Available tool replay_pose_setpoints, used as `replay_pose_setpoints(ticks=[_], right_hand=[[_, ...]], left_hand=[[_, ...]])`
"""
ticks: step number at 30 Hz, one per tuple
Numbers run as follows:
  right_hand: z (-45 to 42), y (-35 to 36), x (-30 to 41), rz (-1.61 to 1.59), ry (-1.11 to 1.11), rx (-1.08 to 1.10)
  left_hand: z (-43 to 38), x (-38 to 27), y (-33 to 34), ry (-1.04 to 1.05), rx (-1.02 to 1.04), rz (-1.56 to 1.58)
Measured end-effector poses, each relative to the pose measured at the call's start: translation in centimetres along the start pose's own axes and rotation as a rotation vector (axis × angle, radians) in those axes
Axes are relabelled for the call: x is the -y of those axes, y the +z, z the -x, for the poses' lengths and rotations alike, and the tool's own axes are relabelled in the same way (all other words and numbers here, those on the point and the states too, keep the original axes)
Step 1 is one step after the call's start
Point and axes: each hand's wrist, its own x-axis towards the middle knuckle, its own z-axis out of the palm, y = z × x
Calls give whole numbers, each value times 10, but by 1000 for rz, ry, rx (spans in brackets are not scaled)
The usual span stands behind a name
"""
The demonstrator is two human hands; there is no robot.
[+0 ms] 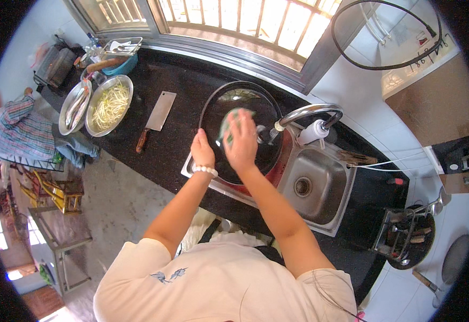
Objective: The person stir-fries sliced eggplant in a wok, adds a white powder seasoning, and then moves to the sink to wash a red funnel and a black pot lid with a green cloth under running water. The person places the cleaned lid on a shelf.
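Observation:
A large round black pan or lid (pixel 268 155) lies over the left basin of the sink, with something red beneath it. My left hand (pixel 203 152), with a beaded bracelet at its wrist, grips the near left rim. Over the dark surface, my right hand (pixel 240 139) presses a green and whitish cloth or scouring pad (pixel 225 125), slightly blurred. Just right of that hand, water comes from the curved chrome faucet (pixel 310 110). The fingertips of the left hand on the rim are partly hidden.
A cleaver (pixel 162 112) lies on the black counter, left of the sink. Beyond it stand a bowl of bean sprouts (pixel 109 105) and a bowl of fish (pixel 74 106). A white bottle (pixel 313 132) stands behind the steel right basin (pixel 319 181). At far left is another person (pixel 29 129).

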Motion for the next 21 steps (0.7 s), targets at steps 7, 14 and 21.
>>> replay_pose_setpoints(ticks=[7,14,21], right_hand=[[65,-20,-43,-76,-94,-12],[26,-9,-140,-137,416,-138],[41,18,-215,-415,751,7]], left_hand=[[-8,-7,-23,-337,-118,417],[-24,8,-53,-366,113,319],[-42,-2,-46,-202,75,167]])
